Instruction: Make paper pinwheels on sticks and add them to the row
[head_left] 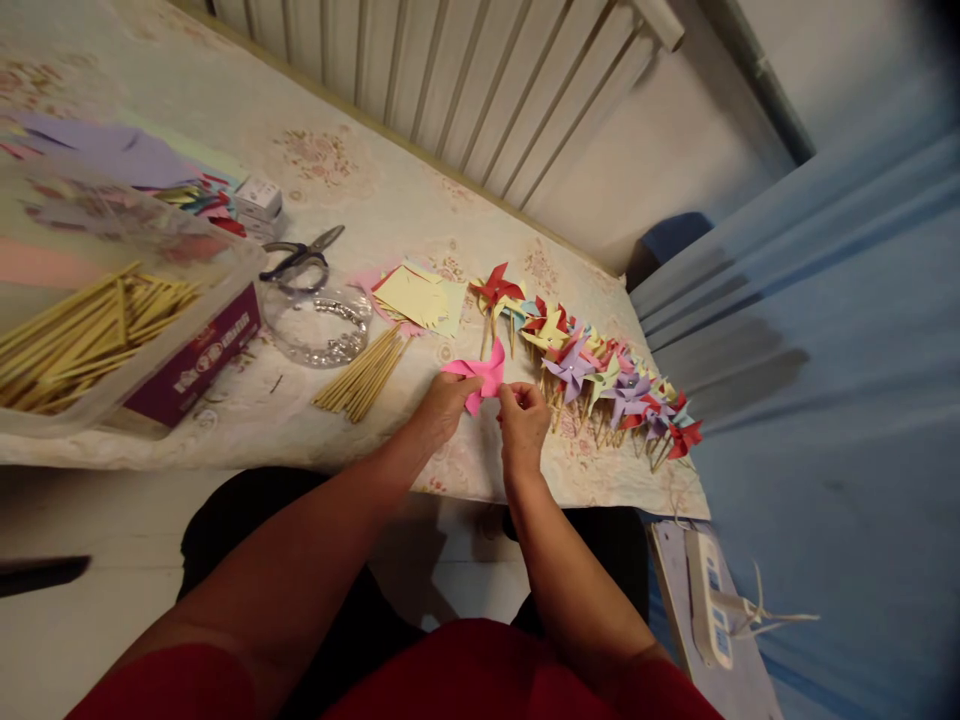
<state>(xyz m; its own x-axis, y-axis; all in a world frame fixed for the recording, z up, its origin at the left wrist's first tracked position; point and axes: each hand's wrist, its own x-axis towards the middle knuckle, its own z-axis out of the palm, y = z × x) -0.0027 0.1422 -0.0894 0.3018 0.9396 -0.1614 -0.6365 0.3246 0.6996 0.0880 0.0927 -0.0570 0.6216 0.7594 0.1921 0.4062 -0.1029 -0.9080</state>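
A bright pink paper pinwheel (pixel 489 372) is held over the front part of the table between my two hands. My left hand (pixel 446 402) pinches its lower left side. At its right edge, my right hand (pixel 525 415) has its fingers closed; whether they grip only the paper or also something small is hidden. Just beyond lie finished-looking pinwheels on sticks (pixel 574 365) in red, yellow, purple and other colours, in a long row. To the left are a bundle of thin wooden sticks (pixel 364 375) and a stack of cut coloured paper (pixel 420 298).
A clear round dish (pixel 315 330) holds small shiny pieces, with dark-handled scissors (pixel 304 255) behind it. A plastic box (pixel 225 330) of sticks stands at the left, near a small white box (pixel 259 200). A radiator (pixel 450 90) borders the back; a power strip (pixel 709 600) lies lower right.
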